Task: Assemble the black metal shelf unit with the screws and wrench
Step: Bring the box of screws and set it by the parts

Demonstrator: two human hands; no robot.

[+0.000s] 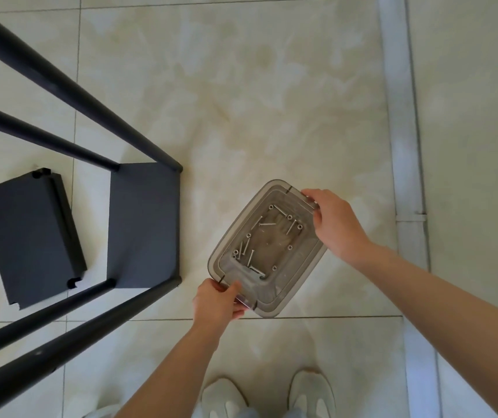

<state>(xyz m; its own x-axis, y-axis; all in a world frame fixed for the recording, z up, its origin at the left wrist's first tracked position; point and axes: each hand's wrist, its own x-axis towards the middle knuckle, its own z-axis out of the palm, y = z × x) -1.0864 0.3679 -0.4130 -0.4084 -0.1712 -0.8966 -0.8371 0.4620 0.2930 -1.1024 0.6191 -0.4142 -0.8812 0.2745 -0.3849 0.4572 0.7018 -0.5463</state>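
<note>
A clear grey plastic box [297, 268] with several silver screws [264, 241] inside is held over the tiled floor. My left hand [216, 300] grips its near-left end and my right hand [336, 223] grips its far-right end. To the left stands the black metal shelf frame [143, 227], with four black poles [70, 86] rising from one fitted shelf panel. A loose black shelf panel [29, 236] lies flat on the floor left of the frame. I see no wrench that I can tell apart from the screws.
Pale marble-look floor tiles [241, 101] spread ahead. A grey strip [404, 146] runs along the floor on the right. My two white shoes [267, 396] stand at the bottom edge.
</note>
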